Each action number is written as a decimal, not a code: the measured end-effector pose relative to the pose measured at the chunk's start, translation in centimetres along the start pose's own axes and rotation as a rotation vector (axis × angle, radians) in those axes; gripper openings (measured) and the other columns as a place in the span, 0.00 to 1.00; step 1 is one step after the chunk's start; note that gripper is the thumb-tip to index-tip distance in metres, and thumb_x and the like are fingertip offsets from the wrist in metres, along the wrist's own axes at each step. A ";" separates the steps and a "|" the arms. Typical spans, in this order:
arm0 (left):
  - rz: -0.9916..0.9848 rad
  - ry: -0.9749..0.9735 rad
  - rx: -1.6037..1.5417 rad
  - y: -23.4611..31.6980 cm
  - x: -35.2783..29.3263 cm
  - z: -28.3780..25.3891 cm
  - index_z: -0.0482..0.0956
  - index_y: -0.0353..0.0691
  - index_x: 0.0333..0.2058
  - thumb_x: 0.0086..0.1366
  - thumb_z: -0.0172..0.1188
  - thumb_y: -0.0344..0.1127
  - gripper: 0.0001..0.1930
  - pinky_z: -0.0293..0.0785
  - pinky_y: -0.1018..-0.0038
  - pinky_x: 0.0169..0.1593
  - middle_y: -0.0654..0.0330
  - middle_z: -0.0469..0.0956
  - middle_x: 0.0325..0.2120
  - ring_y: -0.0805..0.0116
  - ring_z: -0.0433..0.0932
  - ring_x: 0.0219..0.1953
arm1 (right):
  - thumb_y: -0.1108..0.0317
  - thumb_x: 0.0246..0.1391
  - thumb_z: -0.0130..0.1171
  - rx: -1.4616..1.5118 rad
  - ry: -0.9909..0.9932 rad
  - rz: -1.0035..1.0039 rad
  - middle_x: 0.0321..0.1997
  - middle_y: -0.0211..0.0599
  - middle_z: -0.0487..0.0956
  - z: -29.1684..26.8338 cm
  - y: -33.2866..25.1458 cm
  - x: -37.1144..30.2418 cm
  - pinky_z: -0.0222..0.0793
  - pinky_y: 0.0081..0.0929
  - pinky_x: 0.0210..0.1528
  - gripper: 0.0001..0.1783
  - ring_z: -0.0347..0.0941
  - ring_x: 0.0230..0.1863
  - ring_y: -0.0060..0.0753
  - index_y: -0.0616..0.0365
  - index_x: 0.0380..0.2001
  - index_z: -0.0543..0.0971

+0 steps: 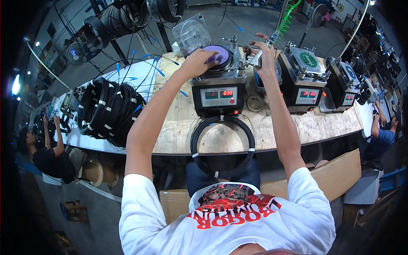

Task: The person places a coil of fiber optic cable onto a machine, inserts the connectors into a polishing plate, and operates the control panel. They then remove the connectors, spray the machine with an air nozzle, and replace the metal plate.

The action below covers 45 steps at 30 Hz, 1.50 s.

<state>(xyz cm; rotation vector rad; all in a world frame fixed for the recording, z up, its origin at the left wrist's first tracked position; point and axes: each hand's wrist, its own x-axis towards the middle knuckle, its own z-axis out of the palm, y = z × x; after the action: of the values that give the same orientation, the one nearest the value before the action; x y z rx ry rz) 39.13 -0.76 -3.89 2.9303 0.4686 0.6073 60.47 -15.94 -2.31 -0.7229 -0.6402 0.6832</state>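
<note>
A polishing machine (pixel 219 91) with a lit red display stands in front of me, a round purple pad (pixel 216 56) on its top. My left hand (pixel 199 63) rests on the pad's left side, fingers stretched over its surface. To the right of the pad, my right hand (pixel 266 53) grips a metal air blow gun (pixel 254 59), partly hidden by the fingers. From it a green coiled hose (pixel 287 19) runs upward. A clear square cover (pixel 191 34) tilts up behind the pad. Below the machine, a coil of black cable (pixel 194 142) hangs over the bench edge.
Two similar machines (pixel 305 91) (pixel 345 91) stand to the right. A metal ring (pixel 255 103) lies between machines. Several black cable coils (pixel 100 108) with blue-tipped ends pile up at left on a white surface. Other people (pixel 55 159) (pixel 382 134) work at both sides.
</note>
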 end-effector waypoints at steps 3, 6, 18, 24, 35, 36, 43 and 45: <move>0.004 0.080 0.192 -0.6 -0.6 1.4 0.68 0.47 0.63 0.69 0.57 0.51 0.28 0.70 0.60 0.57 0.51 0.78 0.52 0.49 0.73 0.58 | 0.78 0.52 0.49 0.013 0.014 0.004 0.37 0.48 0.73 0.5 -0.3 -0.8 0.79 0.32 0.27 0.25 0.81 0.28 0.46 0.59 0.56 0.65; 0.004 0.093 0.353 -0.7 -0.3 1.5 0.64 0.45 0.65 0.69 0.56 0.51 0.30 0.69 0.60 0.58 0.49 0.78 0.52 0.46 0.72 0.57 | 0.79 0.52 0.48 0.040 0.008 0.010 0.36 0.48 0.73 0.3 -0.4 -0.4 0.79 0.32 0.27 0.25 0.81 0.28 0.46 0.59 0.56 0.65; -0.057 -0.082 0.135 0.2 -0.2 0.0 0.73 0.41 0.57 0.71 0.53 0.49 0.23 0.68 0.57 0.60 0.49 0.74 0.57 0.45 0.70 0.58 | 0.78 0.52 0.49 0.000 0.012 0.029 0.37 0.48 0.73 0.5 0.2 -0.2 0.81 0.34 0.31 0.25 0.82 0.31 0.49 0.61 0.56 0.65; -0.095 0.403 0.078 0.3 0.0 1.5 0.78 0.41 0.49 0.71 0.54 0.45 0.17 0.64 0.48 0.59 0.46 0.72 0.52 0.44 0.68 0.57 | 0.76 0.52 0.49 0.021 -0.032 0.071 0.36 0.48 0.74 0.7 -0.6 0.3 0.83 0.35 0.34 0.24 0.83 0.35 0.54 0.64 0.55 0.66; -0.515 0.946 -0.031 1.4 0.4 0.8 0.74 0.36 0.47 0.56 0.58 0.25 0.18 0.65 0.59 0.56 0.43 0.61 0.48 0.46 0.67 0.50 | 0.35 0.59 0.53 -1.309 -0.204 0.046 0.32 0.34 0.85 -3.2 -7.3 11.1 0.71 0.38 0.52 0.34 0.81 0.42 0.31 0.59 0.32 0.87; -0.501 0.938 -0.047 1.5 0.6 1.2 0.74 0.36 0.47 0.56 0.58 0.25 0.18 0.65 0.59 0.56 0.43 0.61 0.48 0.46 0.67 0.50 | 0.33 0.59 0.52 -1.453 -0.245 0.048 0.30 0.32 0.85 -4.4 -6.5 12.5 0.69 0.37 0.52 0.36 0.80 0.42 0.28 0.59 0.32 0.87; -0.660 0.974 -0.161 0.1 -0.1 2.1 0.68 0.33 0.53 0.57 0.53 0.20 0.23 0.67 0.61 0.56 0.41 0.58 0.54 0.43 0.69 0.52 | 0.63 0.54 0.67 -0.847 0.001 0.213 0.16 0.30 0.72 -10.3 2.1 17.1 0.59 0.26 0.13 0.11 0.67 0.12 0.23 0.60 0.28 0.81; -0.670 0.945 -0.244 0.2 0.2 2.1 0.68 0.32 0.54 0.57 0.52 0.20 0.23 0.69 0.63 0.55 0.41 0.58 0.54 0.44 0.70 0.52 | 0.72 0.51 0.68 -0.618 0.140 0.207 0.20 0.31 0.74 -12.5 3.7 18.3 0.63 0.25 0.15 0.08 0.70 0.16 0.25 0.59 0.33 0.78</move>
<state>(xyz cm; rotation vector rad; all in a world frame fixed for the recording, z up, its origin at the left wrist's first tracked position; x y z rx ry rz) 40.25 -0.97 -5.71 1.8857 1.2492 1.7111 79.40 -4.95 -7.33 -1.4128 -0.6560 0.6173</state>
